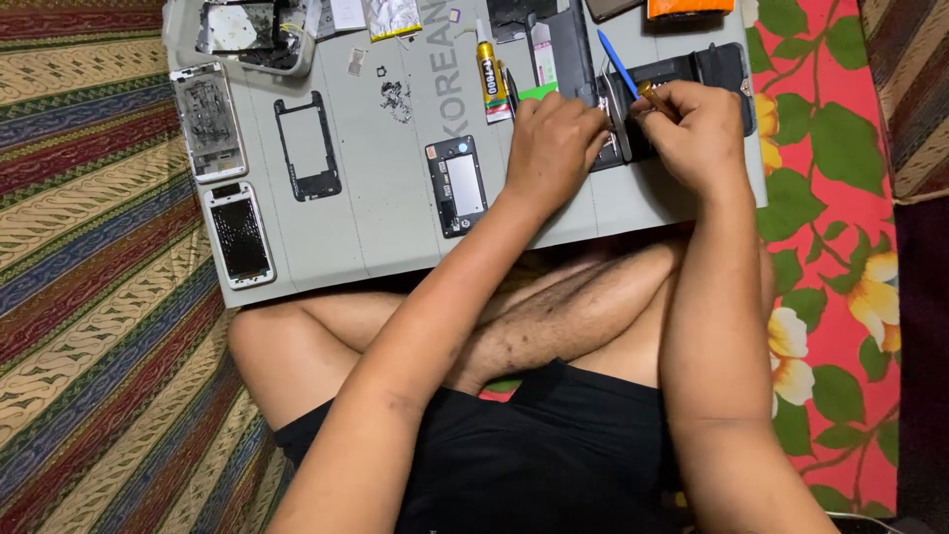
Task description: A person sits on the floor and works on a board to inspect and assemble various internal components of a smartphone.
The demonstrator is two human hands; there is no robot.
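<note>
While the left hand clamps the phone frame, the right hand pinches a screwdriver just above it.

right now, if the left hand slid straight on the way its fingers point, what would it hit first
The left hand points toward the right hand. The first thing in line is probably the silvery phone part pinched between them, which its fingertips seem to touch already, then the right hand's fingers. Depth is unclear.

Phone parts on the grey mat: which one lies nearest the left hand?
The black rear housing with the pale rectangular panel, just left of the left hand. The empty black frame and the two white-edged pieces lie farther left.
</note>
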